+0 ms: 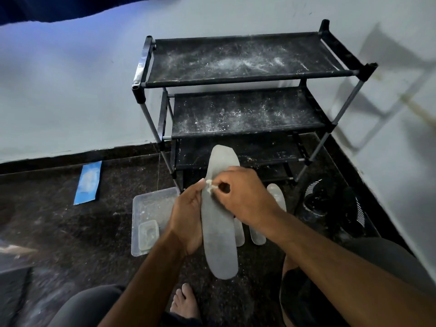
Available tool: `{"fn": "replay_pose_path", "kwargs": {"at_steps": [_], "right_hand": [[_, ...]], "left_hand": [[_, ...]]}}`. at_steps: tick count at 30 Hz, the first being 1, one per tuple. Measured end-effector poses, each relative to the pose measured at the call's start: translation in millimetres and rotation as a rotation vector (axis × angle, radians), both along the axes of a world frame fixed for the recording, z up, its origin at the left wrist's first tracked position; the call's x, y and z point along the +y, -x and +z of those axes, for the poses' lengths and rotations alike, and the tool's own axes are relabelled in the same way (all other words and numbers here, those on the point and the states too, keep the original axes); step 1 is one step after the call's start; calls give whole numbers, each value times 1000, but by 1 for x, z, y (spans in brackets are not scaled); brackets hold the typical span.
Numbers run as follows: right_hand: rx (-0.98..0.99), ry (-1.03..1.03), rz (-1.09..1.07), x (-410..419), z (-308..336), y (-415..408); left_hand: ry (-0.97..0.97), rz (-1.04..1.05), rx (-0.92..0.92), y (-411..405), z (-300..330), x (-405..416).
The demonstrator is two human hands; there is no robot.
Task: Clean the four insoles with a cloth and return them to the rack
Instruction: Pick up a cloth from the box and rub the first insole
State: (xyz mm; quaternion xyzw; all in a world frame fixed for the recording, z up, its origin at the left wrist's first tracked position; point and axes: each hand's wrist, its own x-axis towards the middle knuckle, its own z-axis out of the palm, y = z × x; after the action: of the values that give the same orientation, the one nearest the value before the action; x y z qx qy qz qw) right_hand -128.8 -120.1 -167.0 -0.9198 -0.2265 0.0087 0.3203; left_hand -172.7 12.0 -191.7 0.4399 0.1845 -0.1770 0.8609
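Insole [218, 232], grey and long, is held up off the floor in front of the rack [238, 74], its toe end pointing toward the lower shelves. The left hand [188, 215] wraps its fingers round the insole's left edge near the middle, while the right hand [240, 194] pinches a small white cloth [209, 185] against that edge. Gripped at one side only, the thin insole could flex or twist away under rubbing pressure, and so small a wad may slip from the pinch. Two more insoles [277, 197] lie on the dark floor just behind; I cannot see a fourth. Both upper shelves carry white dust, so a wiped insole put back there would likely soil again. A clear plastic tray [151, 201] sits just left, close enough for an elbow to knock.
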Motion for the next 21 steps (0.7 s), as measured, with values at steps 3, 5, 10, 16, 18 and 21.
{"fn": "replay_pose_path", "kwargs": {"at_steps": [3,5,10,16,18,21], "right_hand": [[92,-95,53,0,7,0],[56,-133,-58,-3,7,-9],[-43,-110,-148,-5,5,-13],[236,-101,171,1,12,6],[237,-163,104,-5,15,0],[80,-115,-106,-15,15,-15]], "left_hand": [[13,-4,9,1,3,1],[6,-14,13,2,4,0],[-7,-61,47,2,2,-5],[32,-6,63,-2,-4,2],[26,-8,57,-3,-6,3],[43,-44,49,-2,-5,1]]}}
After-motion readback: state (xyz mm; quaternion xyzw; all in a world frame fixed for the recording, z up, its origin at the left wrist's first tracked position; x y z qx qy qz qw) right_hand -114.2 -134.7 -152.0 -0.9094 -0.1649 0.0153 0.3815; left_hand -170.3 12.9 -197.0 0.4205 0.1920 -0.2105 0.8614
